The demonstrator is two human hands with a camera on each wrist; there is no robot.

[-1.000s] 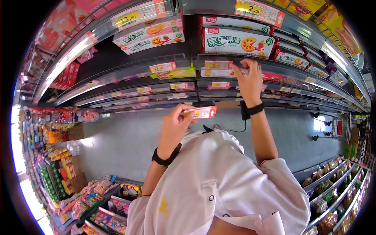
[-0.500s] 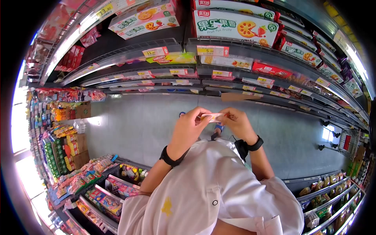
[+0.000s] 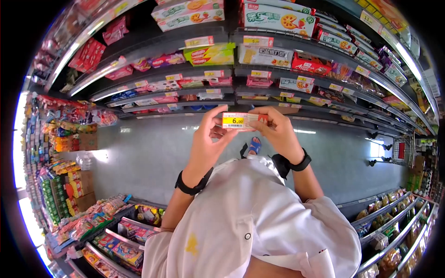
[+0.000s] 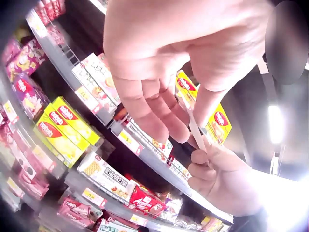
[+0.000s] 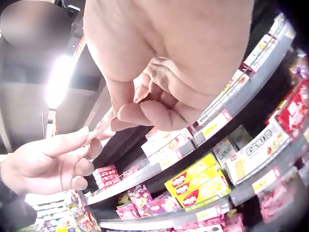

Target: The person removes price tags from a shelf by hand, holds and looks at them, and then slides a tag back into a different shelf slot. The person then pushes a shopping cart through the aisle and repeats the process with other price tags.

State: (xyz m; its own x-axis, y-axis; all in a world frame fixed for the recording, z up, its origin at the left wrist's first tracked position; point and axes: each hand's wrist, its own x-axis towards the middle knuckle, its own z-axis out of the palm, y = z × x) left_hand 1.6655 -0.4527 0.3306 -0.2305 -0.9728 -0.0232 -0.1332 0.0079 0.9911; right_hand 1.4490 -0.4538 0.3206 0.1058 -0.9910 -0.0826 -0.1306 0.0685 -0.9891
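A red and white price tag (image 3: 233, 122) with a yellow patch reading 6.00 faces up in the head view, held between both hands over the aisle. My left hand (image 3: 206, 141) pinches its left end between thumb and fingers. At its right end, my right hand (image 3: 279, 135) grips it, with the thumb across the front. The left wrist view shows the tag (image 4: 195, 130) almost edge-on as a thin pale strip. From the right wrist, the tag (image 5: 100, 130) also looks thin and slanted. Both wrists wear black bands.
Shelves of boxed snacks curve across the front, with tags along the shelf edges (image 3: 259, 73). A yellow-green box (image 3: 209, 54) and a white biscuit box (image 3: 265, 55) stand on one tier. Grey floor (image 3: 139, 153) lies below; a shopping cart (image 3: 402, 150) is far right. More shelves stand behind.
My right hand has come down from the shelf front to the tag, which only the left hand held before. The tag has turned its printed face up. The view has shifted, showing more lower shelves.
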